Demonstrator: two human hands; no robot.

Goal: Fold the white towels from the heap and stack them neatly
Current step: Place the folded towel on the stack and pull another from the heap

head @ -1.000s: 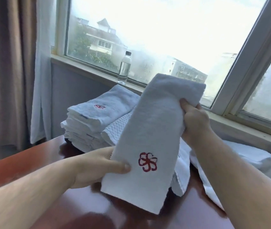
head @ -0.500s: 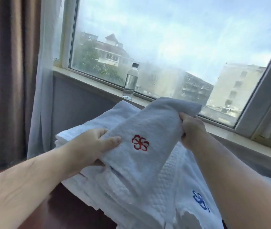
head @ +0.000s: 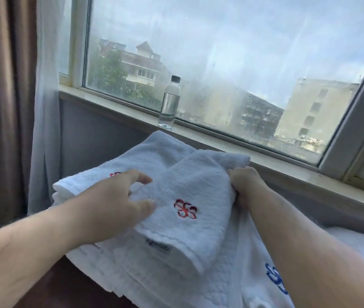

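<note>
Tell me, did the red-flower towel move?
Yes. The towel came down from the air onto the stack, now below the bottle.

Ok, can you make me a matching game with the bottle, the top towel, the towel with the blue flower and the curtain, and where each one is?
Things:
1 bottle
2 top towel
3 blue-logo towel
4 curtain

Places:
a hangs at the far left
b under the left hand, with its corner gripped by the right hand
c stands on the windowsill
d at the bottom right of the picture

Pairs: 1-c, 2-b, 3-d, 4-a
</note>
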